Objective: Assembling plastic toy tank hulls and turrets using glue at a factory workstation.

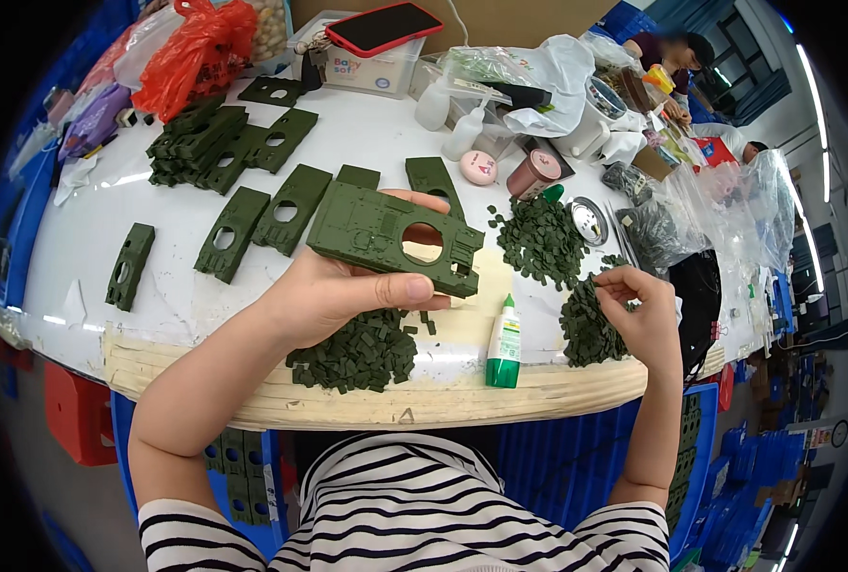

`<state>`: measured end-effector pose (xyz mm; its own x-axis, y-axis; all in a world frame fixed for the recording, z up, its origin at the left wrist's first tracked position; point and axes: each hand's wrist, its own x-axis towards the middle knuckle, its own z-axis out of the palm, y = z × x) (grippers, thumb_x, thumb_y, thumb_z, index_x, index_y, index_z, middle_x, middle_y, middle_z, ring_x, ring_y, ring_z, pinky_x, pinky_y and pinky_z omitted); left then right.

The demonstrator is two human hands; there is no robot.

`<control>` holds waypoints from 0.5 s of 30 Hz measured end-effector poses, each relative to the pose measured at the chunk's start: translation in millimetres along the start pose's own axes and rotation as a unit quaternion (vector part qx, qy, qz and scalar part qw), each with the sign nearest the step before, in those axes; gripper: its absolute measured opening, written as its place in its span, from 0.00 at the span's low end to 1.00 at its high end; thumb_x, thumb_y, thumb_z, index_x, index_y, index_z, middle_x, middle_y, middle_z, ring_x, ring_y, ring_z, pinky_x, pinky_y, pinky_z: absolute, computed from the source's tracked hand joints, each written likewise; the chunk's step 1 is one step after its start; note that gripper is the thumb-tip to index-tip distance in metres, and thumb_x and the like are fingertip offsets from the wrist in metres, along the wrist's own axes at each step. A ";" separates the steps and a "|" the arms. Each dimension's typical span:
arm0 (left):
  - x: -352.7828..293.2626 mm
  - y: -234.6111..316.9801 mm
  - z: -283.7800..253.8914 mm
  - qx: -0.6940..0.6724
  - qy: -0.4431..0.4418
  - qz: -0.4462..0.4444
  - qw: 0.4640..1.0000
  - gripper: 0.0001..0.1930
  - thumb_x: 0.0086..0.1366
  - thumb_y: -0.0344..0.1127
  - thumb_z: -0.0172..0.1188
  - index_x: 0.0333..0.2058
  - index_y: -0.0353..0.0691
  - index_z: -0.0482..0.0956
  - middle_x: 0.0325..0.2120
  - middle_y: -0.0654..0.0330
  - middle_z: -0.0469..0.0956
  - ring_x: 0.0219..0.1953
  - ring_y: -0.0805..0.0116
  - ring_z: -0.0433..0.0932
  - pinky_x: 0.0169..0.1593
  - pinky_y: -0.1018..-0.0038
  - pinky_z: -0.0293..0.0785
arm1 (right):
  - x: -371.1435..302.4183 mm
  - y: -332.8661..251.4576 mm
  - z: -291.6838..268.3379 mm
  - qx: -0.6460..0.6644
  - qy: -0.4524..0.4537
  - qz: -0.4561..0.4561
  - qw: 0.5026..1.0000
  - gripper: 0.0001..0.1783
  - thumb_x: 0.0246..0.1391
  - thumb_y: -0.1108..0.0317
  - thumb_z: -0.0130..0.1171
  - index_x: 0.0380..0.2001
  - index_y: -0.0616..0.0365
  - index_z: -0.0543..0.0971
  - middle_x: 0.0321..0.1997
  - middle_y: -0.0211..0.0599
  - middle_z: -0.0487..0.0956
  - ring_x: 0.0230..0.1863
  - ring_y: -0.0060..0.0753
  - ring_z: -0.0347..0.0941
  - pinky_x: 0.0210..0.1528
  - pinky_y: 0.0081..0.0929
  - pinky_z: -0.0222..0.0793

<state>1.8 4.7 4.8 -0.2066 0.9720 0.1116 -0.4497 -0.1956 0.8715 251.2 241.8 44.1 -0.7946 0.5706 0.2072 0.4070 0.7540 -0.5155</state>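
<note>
My left hand (333,294) grips a dark green plastic tank hull (359,225) with a large round hole, raised above the table and tilted, its thumb along the near edge. At the right, my right hand (645,310) is at a pile of small dark green parts (588,332), thumb and forefinger pinched together. Whether a part is between those fingertips is too small to tell. Between my hands a glue bottle (505,351) with a green cap and green base stands near the table edge. Another heap of small green pieces (355,355) lies below my left hand.
More green hulls (235,227) lie at the left, some stacked (190,143). A third parts pile (543,238) sits beside a round metal lid (590,221). Farther back are white squeeze bottles (465,132), a red-cased phone (384,29) on a box, and plastic bags (195,57). A person (670,62) sits at the far right.
</note>
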 end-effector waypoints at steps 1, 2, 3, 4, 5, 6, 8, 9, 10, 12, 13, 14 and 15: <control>1.0 -0.6 -0.9 0.000 -0.002 0.000 1.000 0.35 0.58 0.29 0.66 0.62 0.37 0.58 0.53 0.50 0.69 0.56 0.57 0.73 0.55 0.57 0.79 | 2.2 -6.8 -3.5 -0.008 -0.018 -0.029 0.999 0.07 0.47 0.80 0.62 0.32 0.67 0.83 0.27 0.38 0.83 0.28 0.24 0.79 0.34 0.20 0.74; 1.7 0.2 -1.2 -0.001 -0.004 0.000 1.000 0.35 0.59 0.29 0.65 0.62 0.37 0.58 0.53 0.50 0.69 0.55 0.57 0.74 0.55 0.57 0.79 | 3.1 -14.7 -5.2 0.013 -0.020 -0.039 0.999 0.07 0.47 0.80 0.63 0.32 0.67 0.83 0.27 0.38 0.83 0.28 0.24 0.79 0.34 0.20 0.74; 1.8 1.9 -0.9 -0.010 -0.002 -0.002 1.000 0.34 0.58 0.27 0.66 0.61 0.37 0.59 0.52 0.50 0.70 0.55 0.58 0.74 0.55 0.57 0.79 | 4.7 -24.4 -5.2 0.033 -0.024 -0.051 0.998 0.07 0.47 0.80 0.64 0.32 0.67 0.83 0.27 0.37 0.83 0.28 0.23 0.79 0.35 0.20 0.75; 1.7 2.4 -1.7 0.000 0.000 0.000 1.000 0.35 0.58 0.27 0.66 0.61 0.37 0.59 0.52 0.50 0.70 0.55 0.58 0.74 0.55 0.58 0.79 | 6.9 -34.9 -4.0 0.054 -0.029 -0.063 0.996 0.07 0.46 0.80 0.64 0.32 0.67 0.83 0.27 0.37 0.83 0.29 0.23 0.79 0.35 0.19 0.75; 1.9 1.8 -3.5 0.009 0.001 0.001 1.000 0.35 0.58 0.27 0.67 0.61 0.37 0.59 0.52 0.50 0.70 0.55 0.58 0.74 0.55 0.58 0.79 | 10.3 -48.0 -2.8 0.073 -0.029 -0.084 0.993 0.06 0.46 0.80 0.66 0.31 0.66 0.83 0.27 0.36 0.83 0.29 0.22 0.80 0.36 0.19 0.76; 2.0 1.3 -5.0 0.018 0.000 0.001 1.000 0.35 0.58 0.26 0.67 0.61 0.37 0.59 0.52 0.50 0.70 0.55 0.58 0.74 0.55 0.58 0.79 | 13.4 -61.8 -1.1 0.092 -0.035 -0.100 0.990 0.06 0.45 0.80 0.66 0.30 0.66 0.83 0.26 0.36 0.83 0.29 0.22 0.80 0.36 0.19 0.76; 1.5 0.7 -6.6 0.026 0.001 0.001 1.000 0.35 0.57 0.26 0.68 0.61 0.37 0.59 0.52 0.50 0.70 0.55 0.58 0.74 0.55 0.59 0.79 | 21.9 -86.3 4.6 0.136 -0.047 -0.133 0.981 0.05 0.45 0.80 0.67 0.29 0.66 0.82 0.26 0.36 0.83 0.28 0.21 0.80 0.35 0.18 0.76; 3.0 -0.4 -7.0 0.029 -0.005 0.005 1.000 0.35 0.58 0.26 0.68 0.61 0.36 0.59 0.52 0.50 0.70 0.54 0.58 0.74 0.55 0.59 0.79 | 25.1 -96.4 5.4 0.150 -0.068 -0.126 0.978 0.04 0.45 0.79 0.67 0.27 0.64 0.81 0.29 0.36 0.83 0.31 0.24 0.79 0.38 0.21 0.75; 3.9 0.1 -7.1 0.032 -0.009 0.010 0.999 0.35 0.58 0.27 0.68 0.61 0.36 0.59 0.52 0.50 0.70 0.54 0.58 0.75 0.55 0.59 0.79 | 31.2 -101.4 10.6 0.152 -0.062 -0.170 0.972 0.05 0.45 0.79 0.67 0.27 0.63 0.81 0.31 0.37 0.83 0.33 0.26 0.79 0.39 0.22 0.74; 3.9 3.2 -6.5 0.036 -0.009 0.005 0.999 0.34 0.58 0.27 0.68 0.60 0.37 0.61 0.51 0.52 0.72 0.53 0.62 0.75 0.54 0.64 0.78 | 44.7 -108.0 20.5 0.153 -0.051 -0.258 0.953 0.05 0.44 0.78 0.67 0.27 0.62 0.81 0.35 0.37 0.83 0.37 0.29 0.78 0.42 0.25 0.72; 3.9 3.6 -5.6 0.031 -0.004 0.005 0.999 0.33 0.57 0.27 0.69 0.59 0.37 0.63 0.50 0.54 0.74 0.52 0.67 0.75 0.53 0.68 0.77 | 48.0 -107.4 24.8 0.169 -0.057 -0.258 0.949 0.05 0.43 0.76 0.68 0.27 0.59 0.81 0.42 0.38 0.81 0.42 0.33 0.75 0.47 0.29 0.68; 4.3 4.1 -4.9 0.026 0.000 0.006 1.000 0.32 0.57 0.27 0.70 0.59 0.37 0.65 0.48 0.57 0.76 0.51 0.71 0.76 0.52 0.73 0.76 | 50.1 -107.0 28.1 0.188 -0.058 -0.255 0.947 0.05 0.43 0.75 0.68 0.27 0.59 0.81 0.43 0.38 0.81 0.43 0.33 0.74 0.48 0.29 0.67; 2.7 4.6 -3.6 0.017 0.009 -0.005 1.000 0.32 0.57 0.28 0.70 0.58 0.38 0.66 0.47 0.58 0.76 0.50 0.73 0.76 0.51 0.74 0.75 | 50.2 -105.5 33.1 0.209 -0.063 -0.249 0.944 0.05 0.43 0.74 0.68 0.27 0.58 0.81 0.44 0.38 0.81 0.43 0.32 0.74 0.49 0.29 0.66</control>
<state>-4.0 6.0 7.4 -0.2169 0.9716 0.0943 -0.4225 -0.1805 0.8882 153.4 180.2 81.5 -0.8984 0.1163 0.4235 -0.2234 0.7092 -0.6686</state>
